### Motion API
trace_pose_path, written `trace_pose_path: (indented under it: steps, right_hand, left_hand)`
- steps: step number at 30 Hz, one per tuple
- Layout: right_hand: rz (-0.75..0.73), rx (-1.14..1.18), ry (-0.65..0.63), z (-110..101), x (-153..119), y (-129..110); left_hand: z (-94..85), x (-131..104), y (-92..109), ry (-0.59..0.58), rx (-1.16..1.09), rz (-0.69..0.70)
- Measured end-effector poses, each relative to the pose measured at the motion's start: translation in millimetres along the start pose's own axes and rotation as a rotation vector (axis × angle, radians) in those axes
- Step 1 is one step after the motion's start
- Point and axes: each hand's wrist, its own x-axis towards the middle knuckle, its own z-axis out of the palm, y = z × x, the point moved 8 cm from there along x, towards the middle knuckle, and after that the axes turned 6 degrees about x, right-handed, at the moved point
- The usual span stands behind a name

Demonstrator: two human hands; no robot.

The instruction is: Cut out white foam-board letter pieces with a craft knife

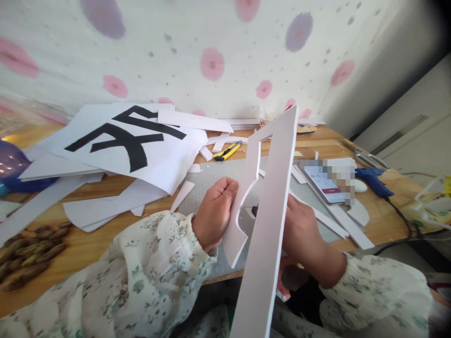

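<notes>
A white foam-board shape [274,188] with two joined strips stands tilted in front of me. Its left strip has a curved, hooked lower end; the right strip is long and straight. My left hand [216,211] is closed on the left strip, thumb on top. Behind the long strip is my right hand [305,232], its fingers mostly hidden by the board, so its grip cannot be made out. A small dark object [254,211] shows between the strips. Below my right hand, a partly hidden red and white item [282,287] is visible.
Printed sheets with black strokes [120,141] lie at left. A yellow cutter [228,151] rests behind the grey mat [218,171]. At right are a phone [326,183], scissors [369,158], a blue glue gun [374,182] and white offcuts [347,225]. Brown pods [31,253] lie front left.
</notes>
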Motion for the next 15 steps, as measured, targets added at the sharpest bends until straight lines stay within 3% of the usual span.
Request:
trace_pose_path:
  steps: [7,15]
  right_hand:
    - [0.018,0.545,-0.286,16.0,-8.4,-5.7]
    - [-0.03,0.478,-0.374,21.0,-10.5,-15.4]
  left_hand:
    - [-6.4,2.7,11.7,-0.021,0.118,0.155]
    - [-8.6,2.6,15.1,-0.035,0.142,0.174]
